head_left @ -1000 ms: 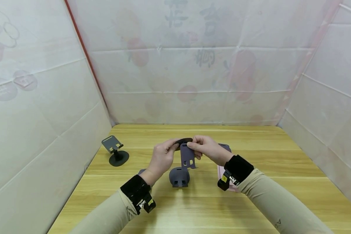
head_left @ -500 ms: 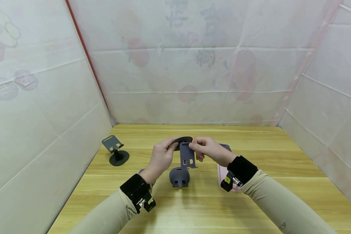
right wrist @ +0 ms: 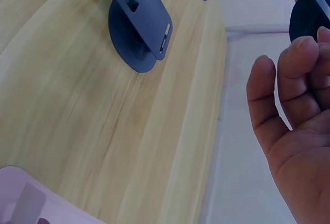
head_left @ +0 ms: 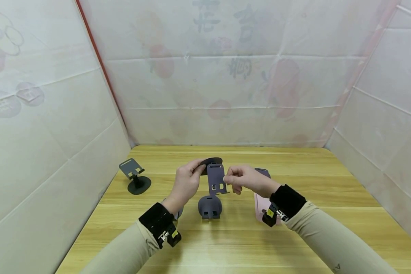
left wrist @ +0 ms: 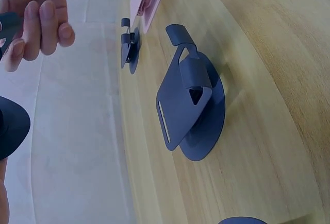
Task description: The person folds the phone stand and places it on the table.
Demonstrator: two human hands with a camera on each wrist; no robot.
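A pale wooden desk (head_left: pixel 294 236) with a light grain fills the lower half of the view, walled on three sides by white printed plastic sheeting (head_left: pixel 48 114); everything on it sits toward the middle and the left edge.

Two sleeved forearms with black wrist straps reach in from the near edge and meet above the middle of the desk; between them is a grey-purple folding metal phone stand (head_left: pixel 215 179), raised in the air well off the desk; its flat slotted plate hangs downward and its dark round base disc points toward the far edge.

The left hand (head_left: pixel 186 183) has its fingers curled round the disc, thumb on top, which seems to steady the stand; the right hand (head_left: pixel 244 179) pinches the side edge of the hanging plate between thumb and fingertips, as if to swing it on its hinge.

At the right hand's wrist lies a flat pink phone or case (head_left: pixel 260 203), partly hidden by that arm; directly below the held stand rests a second grey-purple stand, folded flat on its round base (head_left: pixel 209 206); near the left edge a dark grey stand with its plate tilted up (head_left: pixel 133 176) is set upright, well apart from the others.
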